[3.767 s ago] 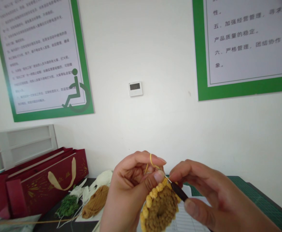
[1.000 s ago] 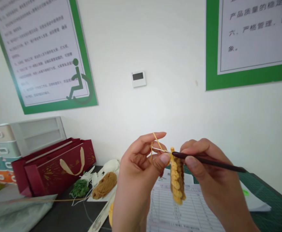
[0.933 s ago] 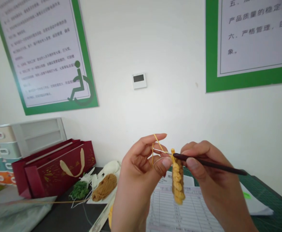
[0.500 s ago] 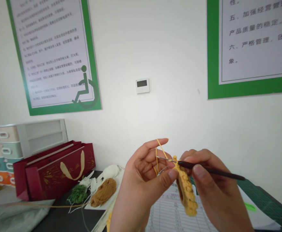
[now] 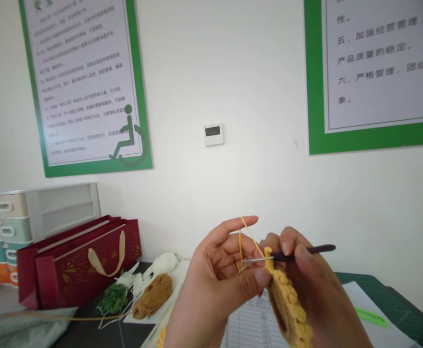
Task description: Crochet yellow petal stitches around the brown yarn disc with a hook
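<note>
I pinch the crochet piece (image 5: pixel 290 300) with my left hand (image 5: pixel 221 270), yarn (image 5: pixel 252 237) over its forefinger; beside it, my right hand (image 5: pixel 315 285) grips the hook (image 5: pixel 279 256).

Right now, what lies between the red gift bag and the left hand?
In the head view, green yarn, brown yarn and white pieces lie between the red gift bag and the left hand.

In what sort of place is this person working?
Most likely a craft workroom: there is an oval brown yarn ball, a dark-green gridded flat mat, and a white printed rectangular notice with a green border on the white wall.
</note>
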`<state>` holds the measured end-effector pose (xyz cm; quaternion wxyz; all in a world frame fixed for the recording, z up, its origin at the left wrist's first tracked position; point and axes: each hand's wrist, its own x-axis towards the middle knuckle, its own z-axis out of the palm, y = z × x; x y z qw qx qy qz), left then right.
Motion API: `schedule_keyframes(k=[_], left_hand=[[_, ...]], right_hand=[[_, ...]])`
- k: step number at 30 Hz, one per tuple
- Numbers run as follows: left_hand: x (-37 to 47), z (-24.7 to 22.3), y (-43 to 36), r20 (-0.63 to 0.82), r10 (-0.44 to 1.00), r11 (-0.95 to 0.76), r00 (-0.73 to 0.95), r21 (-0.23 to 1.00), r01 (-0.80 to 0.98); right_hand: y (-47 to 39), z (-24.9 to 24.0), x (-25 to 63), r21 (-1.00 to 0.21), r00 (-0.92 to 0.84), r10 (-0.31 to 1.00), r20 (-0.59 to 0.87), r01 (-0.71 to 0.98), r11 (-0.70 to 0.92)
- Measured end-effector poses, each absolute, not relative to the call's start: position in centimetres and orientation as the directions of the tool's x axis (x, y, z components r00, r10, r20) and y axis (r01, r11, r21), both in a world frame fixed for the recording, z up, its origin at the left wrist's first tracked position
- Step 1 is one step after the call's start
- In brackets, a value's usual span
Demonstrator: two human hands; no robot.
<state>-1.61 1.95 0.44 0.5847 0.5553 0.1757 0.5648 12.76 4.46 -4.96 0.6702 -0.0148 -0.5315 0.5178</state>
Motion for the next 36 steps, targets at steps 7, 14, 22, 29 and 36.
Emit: schedule_keyframes(k=[7,14,22,29,36], left_hand=[[-1.5,0.7,1.4,0.408,0.860,-0.260,0.307,0.867,-0.426],[-1.3,0.4,1.6,0.421,0.861,-0.275,0.284,0.857,-0.436],[-1.3,0.6,1.4,0.387,0.876,-0.247,0.287,0.872,-0.422],[-1.3,0.7,1.2,0.372,0.882,-0.237,0.289,0.881,-0.410],[-1.6,0.1,2.1,0.384,0.860,-0.247,0.338,0.891,-0.382]], right_hand=[[4.8,-5.0,14.3,-0.625,-0.089,0.670,0.737,-0.469,0.624],[4.7,-4.8,13.2,-0.490,0.029,0.596,0.803,-0.536,0.687],[4.0,-4.3,13.1,-0.488,0.046,0.626,0.779,-0.583,0.649],[4.3,-4.3,14.0,-0.492,0.031,0.592,0.805,-0.523,0.697],[4.5,-4.2,15.1,-0.470,-0.005,0.512,0.859,-0.402,0.786]])
